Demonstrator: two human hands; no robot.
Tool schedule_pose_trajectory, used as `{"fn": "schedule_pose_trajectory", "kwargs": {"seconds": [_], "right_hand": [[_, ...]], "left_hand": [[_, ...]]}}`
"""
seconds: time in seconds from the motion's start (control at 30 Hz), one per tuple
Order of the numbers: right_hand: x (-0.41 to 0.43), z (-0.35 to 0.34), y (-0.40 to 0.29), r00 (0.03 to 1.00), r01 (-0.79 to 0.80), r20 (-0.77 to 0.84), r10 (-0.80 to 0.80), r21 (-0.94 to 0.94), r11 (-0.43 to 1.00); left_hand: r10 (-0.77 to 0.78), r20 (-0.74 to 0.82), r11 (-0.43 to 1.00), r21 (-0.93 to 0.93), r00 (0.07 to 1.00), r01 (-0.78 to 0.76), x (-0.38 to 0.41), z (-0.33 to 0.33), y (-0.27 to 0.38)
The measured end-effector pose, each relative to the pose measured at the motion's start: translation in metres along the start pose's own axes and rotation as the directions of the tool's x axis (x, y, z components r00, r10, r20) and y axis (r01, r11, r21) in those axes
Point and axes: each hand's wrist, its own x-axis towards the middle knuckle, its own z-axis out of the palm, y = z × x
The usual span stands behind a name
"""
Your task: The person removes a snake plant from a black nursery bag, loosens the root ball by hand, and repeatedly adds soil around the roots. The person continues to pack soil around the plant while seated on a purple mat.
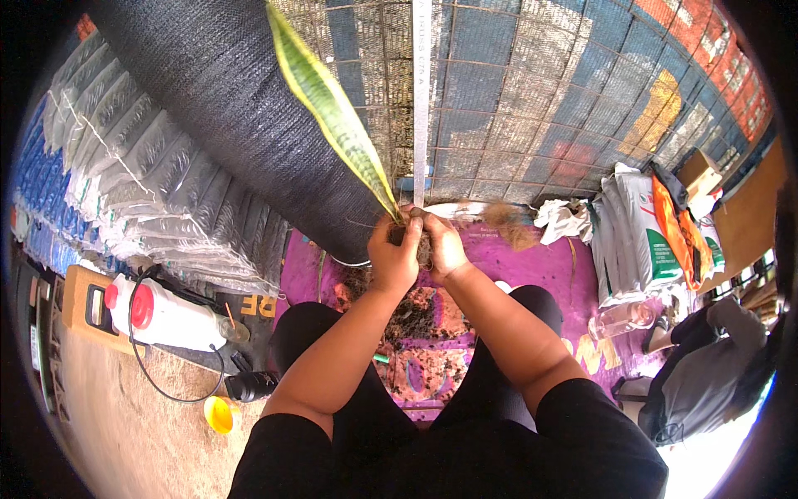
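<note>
A snake plant [336, 118] with one long yellow-edged leaf rises up and to the left from between my hands. My left hand [395, 254] wraps the base of the plant, where a brown fibrous root ball [425, 248] shows. On the other side, my right hand [441, 244] presses its fingers and thumb against the same root ball. Both thumbs meet near the leaf's foot. The underside of the root ball is mostly hidden by my hands. Below them, dark loose soil [414, 315] is scattered over a purple printed sheet [505, 256].
A large black shade-net roll [249, 118] leans at left beside stacked plastic-wrapped packs [149, 187]. A white sprayer bottle [168, 312] lies near a yellow cup [222, 414]. Bagged compost [636, 231] and a clear plastic bottle [622, 320] are at right, near another person [704, 374].
</note>
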Motion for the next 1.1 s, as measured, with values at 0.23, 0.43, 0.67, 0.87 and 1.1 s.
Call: {"fn": "schedule_pose_trajectory", "kwargs": {"seconds": [0.23,0.43,0.67,0.87,1.1], "right_hand": [[0.006,-0.001,0.002,0.988,-0.086,-0.120,0.099,0.111,0.990],[0.004,0.001,-0.008,1.000,0.000,0.008,-0.003,0.344,0.939],[0.002,-0.007,-0.018,0.998,0.069,-0.008,-0.069,0.262,0.963],[0.005,-0.007,-0.024,0.988,-0.150,0.003,0.157,0.312,0.938],[0.013,-0.044,0.014,0.998,-0.057,-0.024,0.056,-0.045,0.997]], "left_hand": [[0.031,-0.003,0.991,-0.130,1.000,-0.031,0.011,-0.005,-0.019],[0.090,-0.139,0.979,-0.170,0.986,-0.113,0.034,-0.003,0.004],[-0.064,0.019,0.993,-0.095,0.998,0.066,0.023,-0.002,0.010],[0.255,0.037,0.920,0.298,0.966,-0.255,0.008,0.007,-0.004],[0.218,0.308,0.850,0.406,0.926,-0.335,0.002,-0.004,-0.010]]}}
